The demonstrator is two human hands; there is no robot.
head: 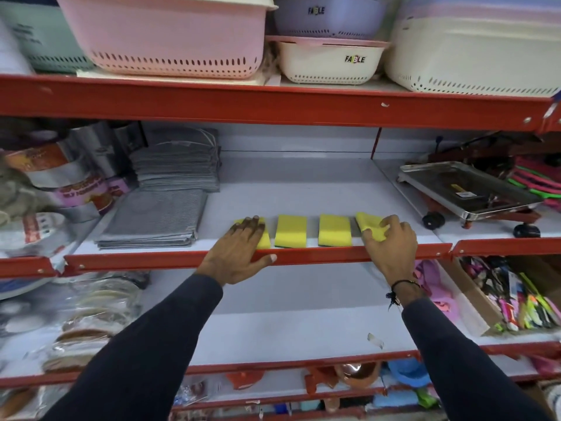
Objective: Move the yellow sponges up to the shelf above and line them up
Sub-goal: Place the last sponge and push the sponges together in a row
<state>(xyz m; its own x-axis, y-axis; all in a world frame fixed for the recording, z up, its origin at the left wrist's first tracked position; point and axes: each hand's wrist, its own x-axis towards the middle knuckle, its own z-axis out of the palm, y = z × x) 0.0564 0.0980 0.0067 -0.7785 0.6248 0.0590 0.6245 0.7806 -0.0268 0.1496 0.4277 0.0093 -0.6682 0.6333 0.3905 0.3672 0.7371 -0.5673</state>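
Several yellow sponges with green undersides lie in a row along the front of the middle shelf. My left hand rests flat on the leftmost sponge, thumb hooked over the red shelf lip. Two sponges lie free in the middle, one left of the other. My right hand grips the rightmost sponge, which is tilted and bent under my fingers. The white shelf below shows no sponges.
Folded grey cloths lie left of the sponges, and a steel tray on castors stands to the right. Plastic baskets fill the top shelf. A box of colourful utensils sits lower right, packaged goods lower left.
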